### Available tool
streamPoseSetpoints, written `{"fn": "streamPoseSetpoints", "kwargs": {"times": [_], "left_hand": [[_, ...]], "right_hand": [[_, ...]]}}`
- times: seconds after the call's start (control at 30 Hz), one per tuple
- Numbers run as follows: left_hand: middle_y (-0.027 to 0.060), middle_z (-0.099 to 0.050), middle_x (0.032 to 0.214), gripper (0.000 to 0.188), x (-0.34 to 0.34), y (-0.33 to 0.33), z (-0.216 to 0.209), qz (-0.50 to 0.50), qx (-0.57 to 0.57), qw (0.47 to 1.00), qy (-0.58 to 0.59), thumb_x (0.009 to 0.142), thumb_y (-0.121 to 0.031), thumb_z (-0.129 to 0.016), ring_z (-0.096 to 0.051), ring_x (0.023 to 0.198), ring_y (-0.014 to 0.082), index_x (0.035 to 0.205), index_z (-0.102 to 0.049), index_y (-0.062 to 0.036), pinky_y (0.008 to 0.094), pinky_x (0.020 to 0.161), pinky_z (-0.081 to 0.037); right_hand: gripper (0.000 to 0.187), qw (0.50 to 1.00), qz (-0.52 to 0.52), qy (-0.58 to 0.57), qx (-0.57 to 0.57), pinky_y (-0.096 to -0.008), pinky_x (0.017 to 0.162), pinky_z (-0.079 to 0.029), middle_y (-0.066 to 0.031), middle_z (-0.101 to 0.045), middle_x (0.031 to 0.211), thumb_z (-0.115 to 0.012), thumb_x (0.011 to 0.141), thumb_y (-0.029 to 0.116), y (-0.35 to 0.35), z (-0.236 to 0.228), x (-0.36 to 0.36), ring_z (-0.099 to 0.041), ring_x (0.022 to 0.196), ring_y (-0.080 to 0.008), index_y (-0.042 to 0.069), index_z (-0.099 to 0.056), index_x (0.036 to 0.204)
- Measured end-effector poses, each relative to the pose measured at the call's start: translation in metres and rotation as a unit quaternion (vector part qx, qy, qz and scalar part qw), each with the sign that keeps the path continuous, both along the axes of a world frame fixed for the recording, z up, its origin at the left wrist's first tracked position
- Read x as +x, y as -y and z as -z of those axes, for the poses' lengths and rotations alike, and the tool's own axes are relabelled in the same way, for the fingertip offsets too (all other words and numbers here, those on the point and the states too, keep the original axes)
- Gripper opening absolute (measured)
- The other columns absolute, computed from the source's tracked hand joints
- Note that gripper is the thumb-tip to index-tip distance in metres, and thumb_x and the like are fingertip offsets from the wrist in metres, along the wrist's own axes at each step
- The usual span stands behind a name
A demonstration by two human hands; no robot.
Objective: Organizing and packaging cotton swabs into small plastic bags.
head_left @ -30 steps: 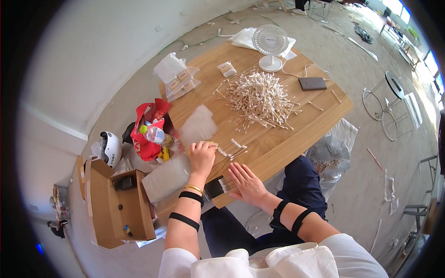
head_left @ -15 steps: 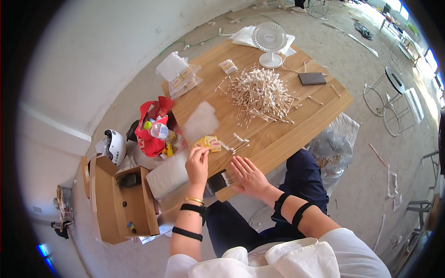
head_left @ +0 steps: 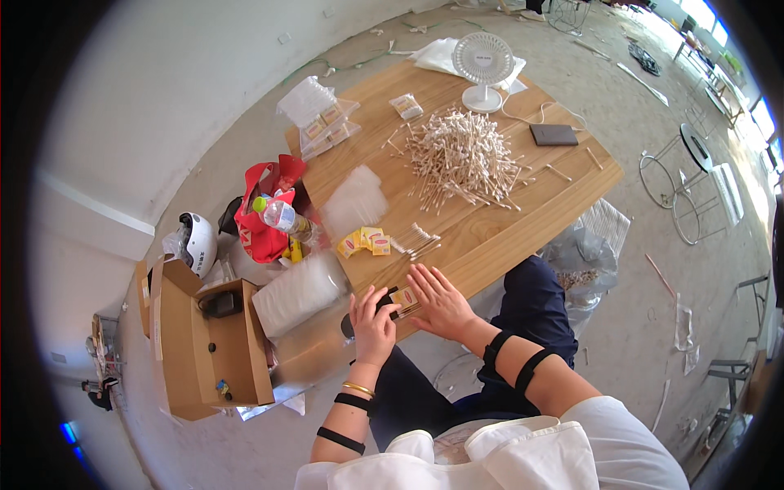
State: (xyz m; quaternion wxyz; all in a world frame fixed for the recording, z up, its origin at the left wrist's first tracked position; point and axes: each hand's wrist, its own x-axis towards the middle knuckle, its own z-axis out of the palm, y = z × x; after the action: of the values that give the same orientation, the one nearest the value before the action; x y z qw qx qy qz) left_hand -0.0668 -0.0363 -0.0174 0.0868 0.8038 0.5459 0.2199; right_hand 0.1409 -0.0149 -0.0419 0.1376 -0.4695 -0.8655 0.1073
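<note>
At the table's near edge, my left hand (head_left: 373,328) has curled fingers with their tips at the edge of a small yellow-and-white card (head_left: 403,299). The card lies over a row of cotton swabs, mostly hidden beneath it and my hands. My right hand (head_left: 443,304) lies flat beside the card, fingers stretched out, its inner edge along the swabs. Just beyond are more small yellow cards (head_left: 365,242) and a short row of cotton swabs (head_left: 418,242). A big heap of cotton swabs (head_left: 465,159) covers the middle of the table.
A white fan (head_left: 483,61) and a dark power bank (head_left: 554,135) stand at the back. Clear plastic boxes (head_left: 329,129) and plastic bags (head_left: 355,200) lie left. Off the left edge are a bottle (head_left: 282,216), a red bag (head_left: 260,229) and an open cardboard box (head_left: 192,351).
My left hand has moved from the yellow cards down toward my right hand. A card now lies over the swabs at the near edge. My right hand stays almost in place.
</note>
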Motion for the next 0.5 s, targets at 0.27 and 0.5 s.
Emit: {"fn": "streamPoseSetpoints", "kwargs": {"times": [0.27, 0.5], "left_hand": [[0.0167, -0.018, 0.168, 0.087, 0.024, 0.025, 0.024, 0.027, -0.090, 0.991, -0.094, 0.100, -0.065, -0.033, -0.015, 0.156, 0.0316, 0.162, -0.017, -0.0075, 0.0586, 0.124, -0.006], [0.0171, -0.019, 0.167, 0.087, 0.026, 0.027, 0.034, 0.014, -0.073, 0.988, -0.132, 0.100, -0.066, -0.031, -0.015, 0.156, 0.0328, 0.162, -0.018, -0.0063, 0.0587, 0.123, -0.006]], "right_hand": [[0.094, 1.000, -0.003, 0.012, 0.009, -0.0433, 0.127, -0.011, -0.0181, -0.027, 0.164, -0.053, 0.092, 0.060, 0.000, 0.002, 0.001, -0.017, 0.155, -0.0294, -0.003, -0.027, 0.156], [0.090, 1.000, -0.012, 0.019, 0.014, -0.0458, 0.127, -0.013, -0.0196, -0.026, 0.164, -0.056, 0.091, 0.058, 0.000, 0.001, 0.002, -0.019, 0.155, -0.0325, 0.003, -0.029, 0.157]]}}
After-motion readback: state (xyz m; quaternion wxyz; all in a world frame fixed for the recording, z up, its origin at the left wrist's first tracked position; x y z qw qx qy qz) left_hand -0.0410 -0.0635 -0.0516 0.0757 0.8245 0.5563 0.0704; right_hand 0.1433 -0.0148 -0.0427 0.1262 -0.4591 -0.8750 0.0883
